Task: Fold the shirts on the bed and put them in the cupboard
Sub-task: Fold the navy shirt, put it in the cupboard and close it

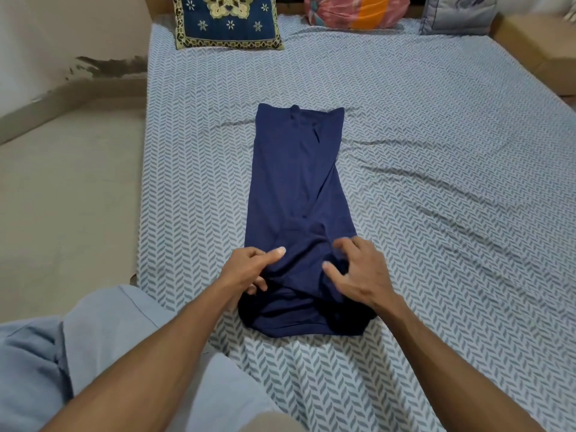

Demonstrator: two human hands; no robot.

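Shirt-folding on the bed: my 2 hands work the near end of a navy shirt [296, 182] that lies lengthwise down the middle of the bed [436, 151], already narrowed into a long strip with its collar end pointing away from me toward the pillows. My left hand [249, 266] grips the near left corner, thumb on top of the cloth and fingers [258, 283] curled beneath a lifted fold. My right hand [358, 272] holds the near right corner, its fingers bent down into the bunched fabric and the thumb pressing on the upper layer. Between my hands the hem end is raised and rumpled, while the far part of the shirt lies flat on the sheet. The sheet is pale blue with a grey herringbone print and shows long creases to the right of the shirt. At the head of the bed, well apart from the shirt, sit 3 cushions: a dark blue embroidered cushion [227, 20] at left, a pink and orange cushion [355, 10] in the middle and a grey-blue cushion [458, 14] at right. My leg in light blue fabric [103, 332] rests at the bed's near left edge. A beige floor [68, 198] runs along the left side of the bed.
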